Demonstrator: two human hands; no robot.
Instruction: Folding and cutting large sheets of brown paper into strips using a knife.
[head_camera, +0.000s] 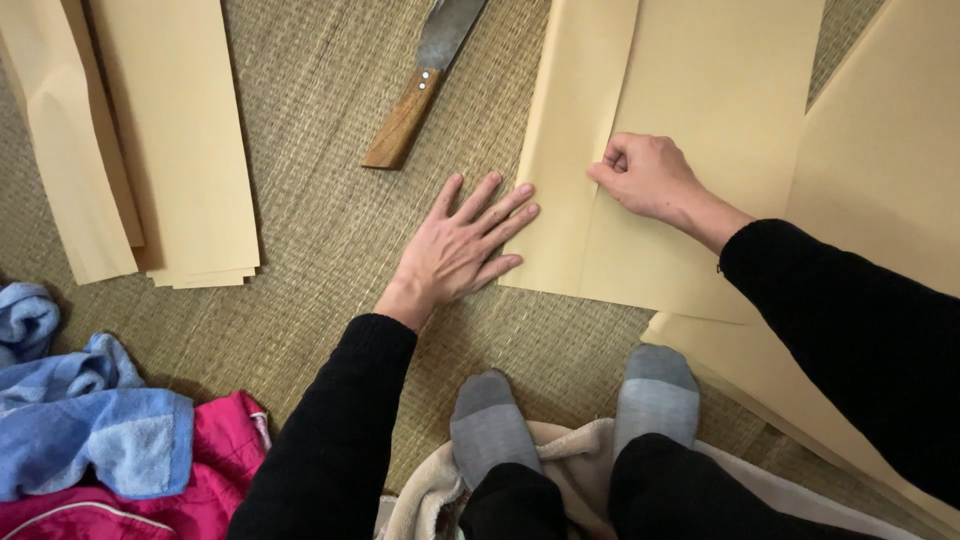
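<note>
A large tan paper sheet (720, 90) lies on the woven mat, its left part folded over into a flap (570, 140). My left hand (462, 245) rests flat on the mat, fingers spread, fingertips touching the flap's left edge. My right hand (645, 175) is closed into a loose fist, pressing down on the flap's edge where it meets the sheet. Both arms wear black sleeves.
A knife with a wooden handle (415, 95) lies on the mat above my left hand. Stacked tan paper strips (170, 140) lie at the left, more tan sheets (890, 170) at the right. Blue towel (90, 425) and pink cloth (215, 460) sit lower left. My grey-socked feet (575, 410) rest on beige cloth.
</note>
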